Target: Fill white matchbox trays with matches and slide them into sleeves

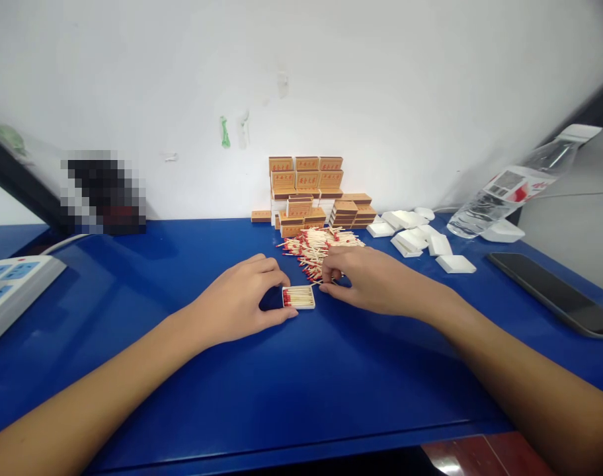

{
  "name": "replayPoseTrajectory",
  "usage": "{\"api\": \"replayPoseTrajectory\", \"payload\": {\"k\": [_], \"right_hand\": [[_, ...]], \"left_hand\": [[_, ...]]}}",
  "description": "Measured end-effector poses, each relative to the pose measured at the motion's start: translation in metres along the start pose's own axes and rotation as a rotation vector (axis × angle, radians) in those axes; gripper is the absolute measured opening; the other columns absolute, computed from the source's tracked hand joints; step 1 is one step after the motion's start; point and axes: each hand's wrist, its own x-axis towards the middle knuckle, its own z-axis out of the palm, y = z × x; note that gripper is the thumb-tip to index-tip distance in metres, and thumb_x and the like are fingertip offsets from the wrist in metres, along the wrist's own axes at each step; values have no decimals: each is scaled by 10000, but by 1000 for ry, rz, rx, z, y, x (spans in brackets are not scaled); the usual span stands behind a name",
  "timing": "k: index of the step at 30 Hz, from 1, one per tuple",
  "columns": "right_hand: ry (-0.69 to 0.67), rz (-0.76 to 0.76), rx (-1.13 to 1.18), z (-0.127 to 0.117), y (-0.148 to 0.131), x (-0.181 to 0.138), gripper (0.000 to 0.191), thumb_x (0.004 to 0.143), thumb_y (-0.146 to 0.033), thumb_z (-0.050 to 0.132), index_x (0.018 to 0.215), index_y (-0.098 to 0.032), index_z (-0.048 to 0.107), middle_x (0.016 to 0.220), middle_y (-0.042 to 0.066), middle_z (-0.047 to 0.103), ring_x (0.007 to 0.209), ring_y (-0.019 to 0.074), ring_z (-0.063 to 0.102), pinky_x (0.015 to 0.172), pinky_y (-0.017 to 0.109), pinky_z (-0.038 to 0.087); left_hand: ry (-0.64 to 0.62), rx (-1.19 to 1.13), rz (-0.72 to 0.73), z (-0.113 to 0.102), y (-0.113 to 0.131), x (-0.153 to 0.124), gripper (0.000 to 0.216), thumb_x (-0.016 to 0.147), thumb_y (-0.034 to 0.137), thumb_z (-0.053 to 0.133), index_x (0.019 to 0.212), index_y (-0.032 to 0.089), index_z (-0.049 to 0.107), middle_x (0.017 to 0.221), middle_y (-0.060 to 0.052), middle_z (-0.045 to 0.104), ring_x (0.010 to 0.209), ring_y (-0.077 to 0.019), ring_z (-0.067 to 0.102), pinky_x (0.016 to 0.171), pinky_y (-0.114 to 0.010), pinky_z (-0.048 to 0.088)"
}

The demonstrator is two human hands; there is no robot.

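A small white matchbox tray (306, 305) lies on the blue table, partly filled with red-tipped matches (296, 295). My left hand (244, 294) steadies the tray, its thumb along the near edge and its index finger at the far left corner. Just right of the tray, my right hand (375, 277) is closed in a pinch at a match (316, 283) low over the table. The fingers hide part of that match. Behind them spreads a loose pile of matches (314, 248), its right side partly covered by my right hand.
Stacked orange matchboxes (307, 180) stand against the wall behind the pile. Several empty white trays (455, 264) lie to the right, near a tilted water bottle (510, 185) and a phone (554, 291). A power strip (21, 291) sits at left beside a pixelated dark object (106, 192).
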Motion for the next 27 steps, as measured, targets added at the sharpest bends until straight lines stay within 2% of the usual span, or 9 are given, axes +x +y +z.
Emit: {"api": "replayPoseTrajectory", "payload": {"k": [5,10,20,27], "right_hand": [[-20,-43,25,0,-1,0,143,994,-221,573,875,-187,645,904,62,676,784,186,597,699,316,403],[92,-143,129,-2,-7,1,140,1017,-241,566,899,-192,623,939,54,664,829,179,587,733,309,419],[-4,-201,144,9,-22,-2,169,1051,-237,519,963,-188,655,976,59,643,806,169,594,720,308,423],[16,-245,143,5,-27,-4,156,1021,-199,543,977,-178,691,937,48,602,766,155,550,700,301,398]], "left_hand": [[-1,7,3,0,1,1,310,942,458,709,1114,199,718,1053,-77,688,1032,-270,615,915,-420,522],[5,-2,4,2,0,-1,302,951,445,705,1109,188,717,1053,-76,685,1029,-262,617,922,-418,523],[17,4,36,2,0,0,289,969,461,685,1047,183,693,1028,-72,685,997,-251,628,920,-409,521],[17,10,31,2,0,0,317,966,468,689,1039,160,699,1005,-81,677,992,-261,619,887,-411,526]]}}
